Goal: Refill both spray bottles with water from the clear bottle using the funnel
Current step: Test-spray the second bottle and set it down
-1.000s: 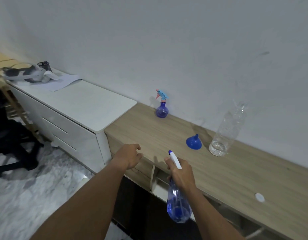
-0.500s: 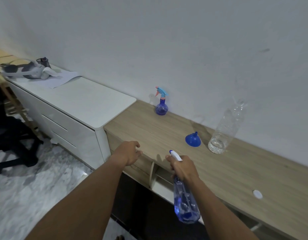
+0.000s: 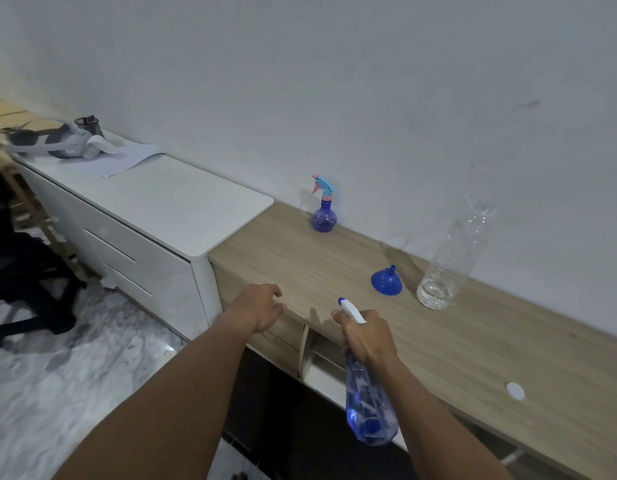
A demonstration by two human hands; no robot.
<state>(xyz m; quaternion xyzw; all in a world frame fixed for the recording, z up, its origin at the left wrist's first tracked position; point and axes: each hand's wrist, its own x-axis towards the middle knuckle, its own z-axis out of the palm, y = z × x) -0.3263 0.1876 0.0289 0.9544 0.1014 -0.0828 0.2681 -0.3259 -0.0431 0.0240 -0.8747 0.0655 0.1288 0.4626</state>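
My right hand grips the neck of a blue spray bottle with a white trigger head, held in the air at the front edge of the wooden counter. My left hand hovers over the counter's front left corner, fingers loosely curled and holding nothing. A small round blue spray bottle with a light-blue and pink head stands by the wall. A blue funnel rests wide end down on the counter. Right of it stands the uncapped clear bottle with a little water at the bottom.
A white bottle cap lies on the counter's right part. A white drawer cabinet adjoins the counter on the left, carrying a headset and paper. A black chair base stands on the marble floor at far left.
The spray bottle in my right hand has swung slightly, its base shifting right. My left hand stays near the counter corner. The view has shifted a little.
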